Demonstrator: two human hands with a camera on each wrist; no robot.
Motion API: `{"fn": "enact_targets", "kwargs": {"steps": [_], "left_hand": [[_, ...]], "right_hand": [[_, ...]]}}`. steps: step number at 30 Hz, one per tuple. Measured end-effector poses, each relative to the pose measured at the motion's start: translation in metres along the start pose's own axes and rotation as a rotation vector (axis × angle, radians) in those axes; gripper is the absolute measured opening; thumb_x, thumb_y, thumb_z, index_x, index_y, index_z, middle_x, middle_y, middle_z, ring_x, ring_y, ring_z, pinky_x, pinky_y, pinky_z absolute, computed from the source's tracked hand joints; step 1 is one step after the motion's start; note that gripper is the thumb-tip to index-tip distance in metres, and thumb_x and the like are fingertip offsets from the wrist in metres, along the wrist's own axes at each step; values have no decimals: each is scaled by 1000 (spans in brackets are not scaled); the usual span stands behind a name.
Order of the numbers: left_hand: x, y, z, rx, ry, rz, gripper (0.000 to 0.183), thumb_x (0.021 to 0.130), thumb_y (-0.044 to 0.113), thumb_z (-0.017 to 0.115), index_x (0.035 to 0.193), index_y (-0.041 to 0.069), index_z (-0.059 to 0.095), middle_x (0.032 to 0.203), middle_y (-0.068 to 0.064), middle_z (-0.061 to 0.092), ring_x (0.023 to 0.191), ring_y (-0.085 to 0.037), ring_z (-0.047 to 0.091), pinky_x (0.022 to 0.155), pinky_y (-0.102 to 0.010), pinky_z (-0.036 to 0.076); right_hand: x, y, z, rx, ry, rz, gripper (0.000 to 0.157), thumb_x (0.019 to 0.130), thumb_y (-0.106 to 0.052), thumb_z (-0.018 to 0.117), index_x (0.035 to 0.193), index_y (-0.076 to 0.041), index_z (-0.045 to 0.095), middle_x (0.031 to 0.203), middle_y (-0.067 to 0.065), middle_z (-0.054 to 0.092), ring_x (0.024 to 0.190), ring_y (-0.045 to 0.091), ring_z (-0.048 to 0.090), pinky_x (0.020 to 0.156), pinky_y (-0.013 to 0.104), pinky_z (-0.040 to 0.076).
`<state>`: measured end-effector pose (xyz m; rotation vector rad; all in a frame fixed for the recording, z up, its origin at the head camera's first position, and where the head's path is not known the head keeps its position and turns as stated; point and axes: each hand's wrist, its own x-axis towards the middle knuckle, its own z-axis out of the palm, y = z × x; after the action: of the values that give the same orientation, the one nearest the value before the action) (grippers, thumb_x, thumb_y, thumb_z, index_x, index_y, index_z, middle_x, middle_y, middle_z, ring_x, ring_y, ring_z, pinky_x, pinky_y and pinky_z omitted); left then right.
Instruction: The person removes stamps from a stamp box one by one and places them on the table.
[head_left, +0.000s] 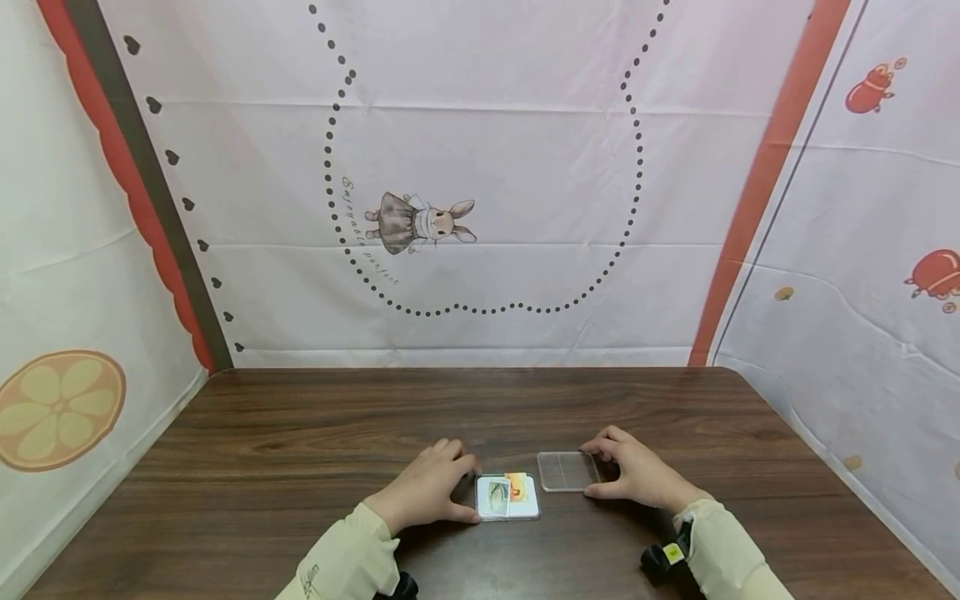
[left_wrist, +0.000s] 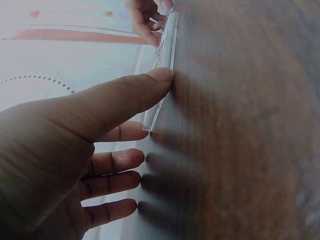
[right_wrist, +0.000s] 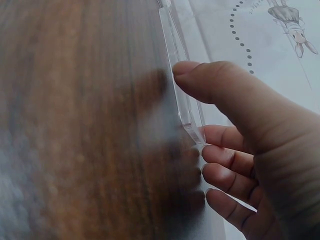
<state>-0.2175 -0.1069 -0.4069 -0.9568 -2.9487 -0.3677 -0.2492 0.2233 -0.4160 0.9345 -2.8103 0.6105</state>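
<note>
My left hand holds a small flat clear plastic case at its left end, thumb along the near edge and index finger at the far side. Inside the case lie a white layer, a small greenish picture card and an orange-yellow one. To the right, my right hand pinches a clear rectangular plastic lid by its right end between thumb and fingers. The wood shows through this lid. In the left wrist view the other left fingertips reach down to the tabletop.
Both pieces are close together on a dark wooden table, the lid slightly farther back. A white printed cloth hangs behind the table and along both sides. A dark wrist device is strapped below the right sleeve.
</note>
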Motion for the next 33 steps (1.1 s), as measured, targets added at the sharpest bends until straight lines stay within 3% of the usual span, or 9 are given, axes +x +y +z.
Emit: {"fn": "enact_targets", "kwargs": {"steps": [33], "left_hand": [[-2,2,-2,-12,4,2,52,69,54,69,109,23,58,96,7,48,83,-6,37,74,-27,34]], "right_hand": [[1,-2,-2,12,-9,14,52,72,-50,68,111,-16,60,95,-5,50,84,9,49,71,25,43]]}}
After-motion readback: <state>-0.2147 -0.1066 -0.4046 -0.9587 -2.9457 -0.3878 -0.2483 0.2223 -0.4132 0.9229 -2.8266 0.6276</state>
